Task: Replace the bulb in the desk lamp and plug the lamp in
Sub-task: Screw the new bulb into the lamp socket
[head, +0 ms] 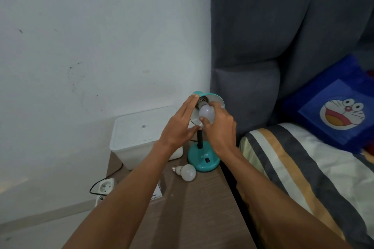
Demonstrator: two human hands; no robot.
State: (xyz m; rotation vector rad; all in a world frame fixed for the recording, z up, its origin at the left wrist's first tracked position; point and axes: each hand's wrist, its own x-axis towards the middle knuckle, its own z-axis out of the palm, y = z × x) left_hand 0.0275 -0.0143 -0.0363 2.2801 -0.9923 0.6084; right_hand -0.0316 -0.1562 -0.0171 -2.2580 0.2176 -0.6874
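Observation:
A teal desk lamp (203,159) stands at the back right of the wooden bedside table (198,208), its shade (217,99) tipped toward me. My right hand (219,127) grips a white bulb (206,113) whose metal screw base sits at the socket inside the shade. My left hand (179,125) rests with flat, spread fingers against the shade's left rim. A second white bulb (186,172) lies on its side on the table just left of the lamp base. The lamp's plug is not visible.
A white lidded plastic box (139,137) sits at the table's back left. A white socket strip (105,187) with a black cable lies on the floor by the wall. A grey padded headboard (253,46) and striped bedding (303,168) lie to the right.

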